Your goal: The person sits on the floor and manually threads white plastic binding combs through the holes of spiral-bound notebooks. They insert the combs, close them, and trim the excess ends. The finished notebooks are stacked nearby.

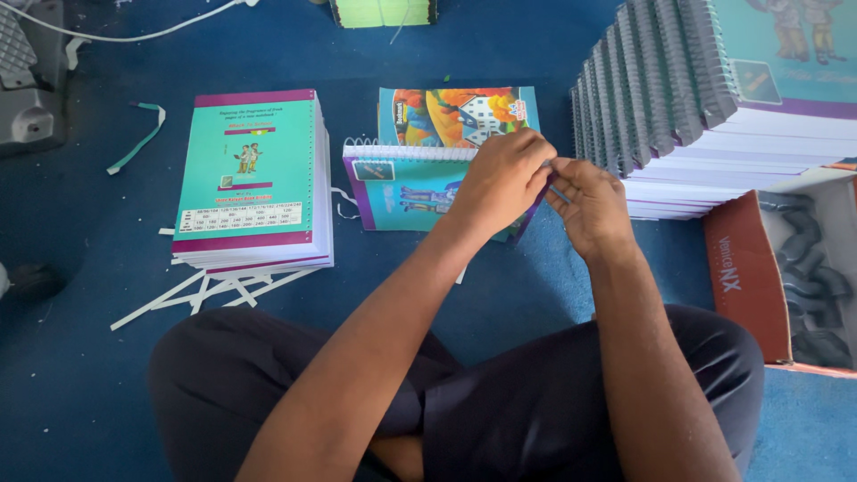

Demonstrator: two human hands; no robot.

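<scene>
A spiral notebook with a teal and purple cover lies on the blue floor in front of my crossed legs, its white wire coil along the far edge. My left hand is closed over the notebook's right end and hides that corner. My right hand meets it fingertip to fingertip, pinching a thin bit of wire right at the notebook's edge. A colourful printed cover lies just behind the notebook.
A stack of unbound teal-covered pads stands at the left, with white paper strips under its near edge. A tall leaning stack of bound notebooks fills the right. A cardboard box holds black coils. A grey machine sits far left.
</scene>
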